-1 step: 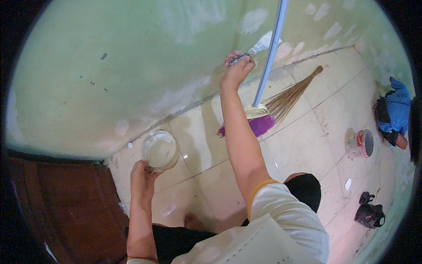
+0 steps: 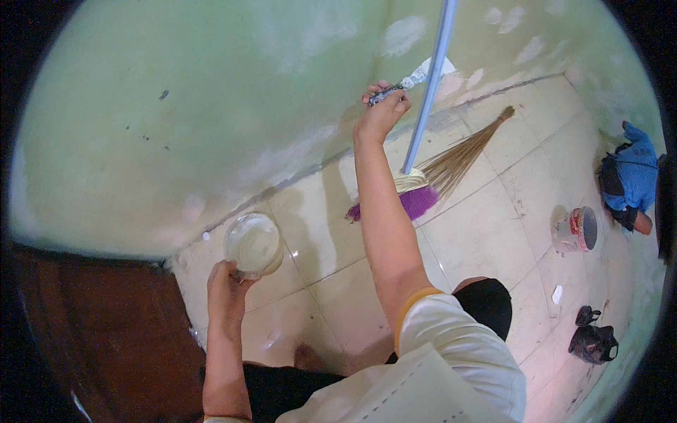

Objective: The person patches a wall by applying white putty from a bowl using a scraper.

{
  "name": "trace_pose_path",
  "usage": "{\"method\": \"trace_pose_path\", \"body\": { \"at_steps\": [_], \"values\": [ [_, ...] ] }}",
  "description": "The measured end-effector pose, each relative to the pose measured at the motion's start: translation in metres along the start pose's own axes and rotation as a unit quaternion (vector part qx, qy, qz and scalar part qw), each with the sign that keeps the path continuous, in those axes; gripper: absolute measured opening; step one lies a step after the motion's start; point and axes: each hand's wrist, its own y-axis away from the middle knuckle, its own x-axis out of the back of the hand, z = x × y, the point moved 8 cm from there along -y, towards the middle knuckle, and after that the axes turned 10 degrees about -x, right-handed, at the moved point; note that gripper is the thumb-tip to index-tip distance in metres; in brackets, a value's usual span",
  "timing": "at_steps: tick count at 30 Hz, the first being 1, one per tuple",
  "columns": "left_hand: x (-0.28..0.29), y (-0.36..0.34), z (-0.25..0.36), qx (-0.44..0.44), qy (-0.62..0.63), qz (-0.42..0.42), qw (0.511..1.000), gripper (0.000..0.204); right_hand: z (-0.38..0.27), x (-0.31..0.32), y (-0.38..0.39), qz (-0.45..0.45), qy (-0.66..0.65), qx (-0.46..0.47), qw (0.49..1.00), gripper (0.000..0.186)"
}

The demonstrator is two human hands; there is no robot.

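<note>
My left hand grips the near rim of a round, see-through tub with off-white paste in it, held above the floor tiles. At the far upper middle, my right hand is closed round the dark patterned handle of a putty knife. White paste coats its blade, which lies at or very near the green wall; I cannot tell if it touches. A broom's blue pole passes in front of part of the blade. Pale filler patches mark the wall around it.
A purple-bristled broom leans by my right forearm, beside a stick broom on the floor. To the right are a bucket, a black plastic bag and a person in blue. Brown wooden furniture or a door fills the lower left.
The putty knife's blade has shifted slightly right and down along the wall, past the blue pole. The whole view has moved a little; both hands keep their holds.
</note>
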Motion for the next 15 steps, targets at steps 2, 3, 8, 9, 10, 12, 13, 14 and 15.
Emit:
{"method": "trace_pose_path", "body": {
  "at_steps": [2,3,8,9,10,12,13,14,15],
  "values": [
    [0.004,-0.003,-0.003,0.01,0.003,0.004,1.0,0.017,-0.002,-0.006,-0.014,-0.018,-0.069,-0.038,0.997,0.012],
    [0.004,-0.005,-0.005,0.016,0.003,0.006,1.0,0.017,-0.002,-0.009,-0.02,-0.027,-0.103,-0.058,0.993,0.013],
    [-0.006,-0.004,-0.003,0.013,0.012,-0.004,1.0,0.018,0.013,-0.022,-0.043,-0.133,-0.189,-0.138,0.963,0.019],
    [-0.007,-0.004,-0.004,0.014,0.013,-0.01,1.0,0.018,0.017,-0.023,-0.051,-0.161,-0.202,-0.151,0.954,0.02],
    [-0.006,-0.003,-0.003,0.011,0.009,-0.006,1.0,0.018,0.022,-0.026,-0.05,-0.161,-0.188,-0.167,0.954,0.022],
    [-0.007,0.001,0.0,0.004,0.004,-0.001,1.0,0.018,0.03,-0.033,-0.047,-0.163,-0.159,-0.197,0.954,0.026],
    [-0.006,0.001,0.0,0.005,0.001,0.005,1.0,0.016,0.033,-0.031,-0.048,-0.158,-0.129,-0.2,0.958,0.027],
    [-0.005,0.001,0.0,0.006,0.0,0.01,1.0,0.015,0.032,-0.029,-0.052,-0.153,-0.098,-0.202,0.962,0.029],
    [-0.003,0.001,0.0,0.007,-0.002,0.015,1.0,0.014,0.032,-0.026,-0.054,-0.149,-0.067,-0.204,0.965,0.031]
  ]
}}
